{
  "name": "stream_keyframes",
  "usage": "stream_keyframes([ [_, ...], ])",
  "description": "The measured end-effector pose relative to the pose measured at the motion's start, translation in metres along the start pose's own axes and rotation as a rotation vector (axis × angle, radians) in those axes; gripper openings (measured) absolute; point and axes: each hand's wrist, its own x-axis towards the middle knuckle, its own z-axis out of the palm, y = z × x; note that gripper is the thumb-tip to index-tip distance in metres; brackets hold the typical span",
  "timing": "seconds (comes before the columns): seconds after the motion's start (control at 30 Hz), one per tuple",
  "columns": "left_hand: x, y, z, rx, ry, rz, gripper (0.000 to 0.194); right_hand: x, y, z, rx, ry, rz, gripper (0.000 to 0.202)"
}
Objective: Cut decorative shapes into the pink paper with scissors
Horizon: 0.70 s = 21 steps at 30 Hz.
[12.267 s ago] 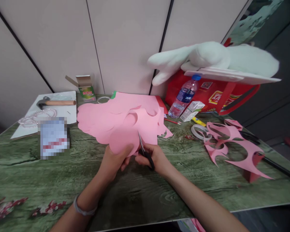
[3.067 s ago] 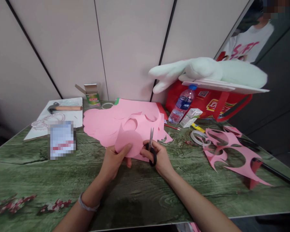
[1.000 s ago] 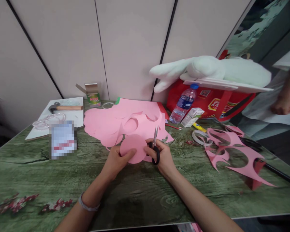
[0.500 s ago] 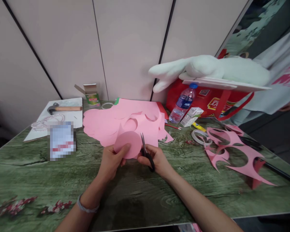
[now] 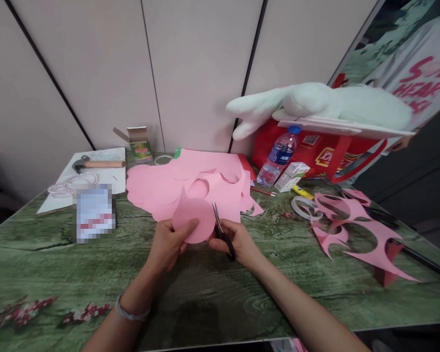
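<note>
My left hand (image 5: 171, 242) pinches a rounded piece of pink paper (image 5: 192, 212) between thumb and fingers. A pointed tip of paper sticks up at the piece's upper left. Black-handled scissors (image 5: 223, 234) are in my right hand (image 5: 238, 241), with their blades pointing up along the paper's right edge. Whether the blades touch the paper I cannot tell. Just behind both hands lies a pile of pink paper sheets (image 5: 150, 188), some with scalloped edges and some with curved cut-outs.
Pink paper offcuts (image 5: 379, 239) and a tape roll (image 5: 304, 208) lie right. Behind them stand a water bottle (image 5: 278, 156) and a red bag (image 5: 315, 156) under a white plush toy (image 5: 315, 102). A hammer (image 5: 99, 164) lies left. A person in a printed shirt (image 5: 421, 73) is at far right.
The pink paper piece has shifted slightly within my left hand's grip. My right hand and the scissors barely moved. At far right, the person in the printed shirt has changed position.
</note>
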Motion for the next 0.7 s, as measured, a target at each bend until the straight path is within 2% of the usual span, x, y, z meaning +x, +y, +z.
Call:
stream_keyframes([
  [0.33,-0.0013,0.0046,-0.0001,-0.092,-0.03,-0.049,0.043,0.0013,-0.0018,-0.0002,-0.005,0.013,0.007,0.042],
  [0.6,-0.0003,0.0024,-0.0018,-0.001,-0.024,-0.003,0.042,0.0033,-0.0008,-0.0001,-0.02,0.204,0.047,0.037],
  [0.7,0.0003,-0.0004,-0.0026,0.024,-0.041,0.003,0.039,0.004,-0.001,0.0002,0.027,0.287,0.011,0.036],
])
